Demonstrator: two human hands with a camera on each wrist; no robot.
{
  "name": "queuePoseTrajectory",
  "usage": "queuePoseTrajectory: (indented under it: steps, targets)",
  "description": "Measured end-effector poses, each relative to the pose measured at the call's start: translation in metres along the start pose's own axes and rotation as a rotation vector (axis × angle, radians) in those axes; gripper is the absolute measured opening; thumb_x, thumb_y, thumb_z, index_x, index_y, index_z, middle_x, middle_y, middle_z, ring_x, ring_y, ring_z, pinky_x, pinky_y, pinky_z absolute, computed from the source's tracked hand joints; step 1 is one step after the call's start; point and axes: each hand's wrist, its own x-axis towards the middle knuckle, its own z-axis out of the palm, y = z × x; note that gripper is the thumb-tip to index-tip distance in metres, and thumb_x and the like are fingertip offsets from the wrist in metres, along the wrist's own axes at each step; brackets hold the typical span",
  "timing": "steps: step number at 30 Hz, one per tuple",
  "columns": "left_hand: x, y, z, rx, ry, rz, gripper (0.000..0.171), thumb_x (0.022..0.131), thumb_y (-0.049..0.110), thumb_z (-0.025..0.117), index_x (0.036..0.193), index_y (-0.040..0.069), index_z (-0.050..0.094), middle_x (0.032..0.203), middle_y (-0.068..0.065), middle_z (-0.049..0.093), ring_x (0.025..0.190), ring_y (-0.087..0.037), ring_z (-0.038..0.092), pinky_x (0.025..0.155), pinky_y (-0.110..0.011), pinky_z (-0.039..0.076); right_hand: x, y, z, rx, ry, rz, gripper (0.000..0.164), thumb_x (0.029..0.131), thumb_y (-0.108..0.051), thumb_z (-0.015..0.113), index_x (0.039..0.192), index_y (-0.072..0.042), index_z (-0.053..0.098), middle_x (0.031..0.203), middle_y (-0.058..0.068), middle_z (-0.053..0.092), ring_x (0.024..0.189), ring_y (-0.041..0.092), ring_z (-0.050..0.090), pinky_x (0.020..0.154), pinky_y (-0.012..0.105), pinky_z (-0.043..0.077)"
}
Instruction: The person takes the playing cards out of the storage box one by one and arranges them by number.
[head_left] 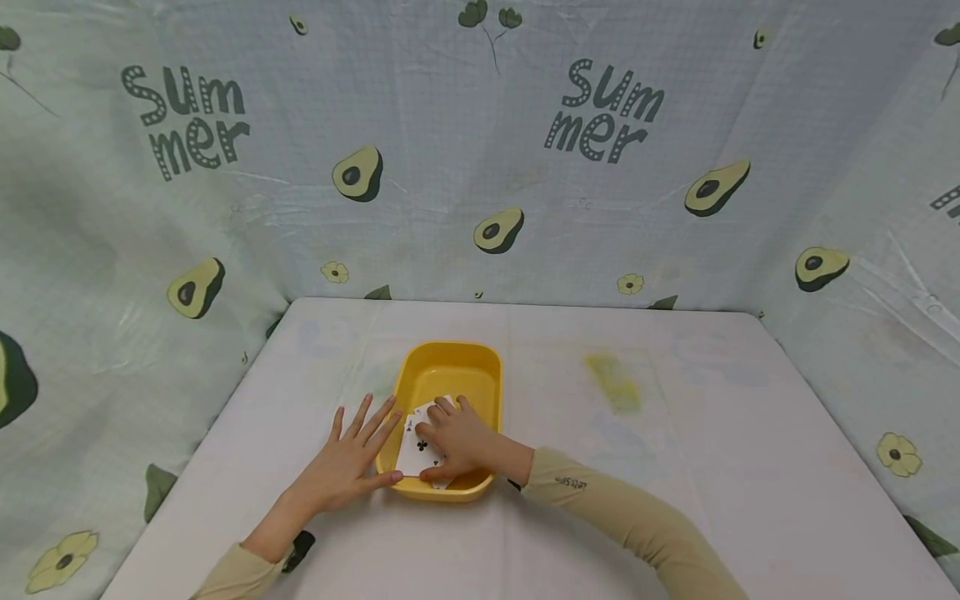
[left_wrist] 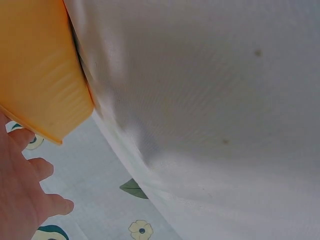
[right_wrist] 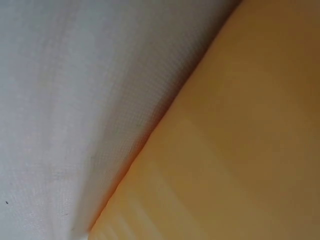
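A yellow plastic tray [head_left: 450,354] with rounded corners sits on the white-covered table, with white playing cards [head_left: 412,460] overlapping inside its near part. An ace of clubs lies face up, and another card shows partly from beneath it. My right hand [head_left: 463,437] reaches over the tray's right rim and grips the cards, fingers bent toward their far end, thumb by the near edge. My left hand [head_left: 347,458] has its fingers spread, with thumb and index finger at the tray's left rim. The left wrist view shows several of its fingers [left_wrist: 42,169] beside the tray wall [left_wrist: 45,75].
The tabletop [head_left: 637,517] extends to both sides of the tray, with a yellow-green stain [head_left: 613,383] to the right. A pale curtain [head_left: 442,108] printed with avocados and lettering surrounds the table. The right wrist view shows the tray's outer wall [right_wrist: 240,150] against the cloth.
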Motion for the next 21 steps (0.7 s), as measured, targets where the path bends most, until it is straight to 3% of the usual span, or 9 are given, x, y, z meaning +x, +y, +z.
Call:
queuePoseTrajectory:
  steps: [15,21]
  targets:
    - [-0.0004,0.0004,0.0018,-0.006,0.0,-0.011,0.082,0.078,0.06,0.05,0.142,0.014,0.025,0.151,-0.003,0.013,0.139,-0.032,-0.001,0.1,-0.065,0.009,-0.0006,-0.0009,-0.0007,-0.004,0.018,-0.027,0.06,0.074,-0.067,0.049,0.119,-0.027,0.049,0.118,-0.003,0.051,0.117,0.018,0.036,0.095,0.044,0.035]
    - [-0.0007,0.0,0.0027,-0.015,0.001,-0.021,0.082,0.079,0.06,0.049,0.142,0.015,0.024,0.151,-0.002,0.013,0.139,-0.031,-0.001,0.101,-0.065,0.009,-0.0012,-0.0009,-0.0031,-0.039,0.025,-0.017,0.077,0.072,-0.069,0.049,0.129,-0.018,0.041,0.124,-0.001,0.046,0.116,0.018,0.035,0.094,0.04,0.036]
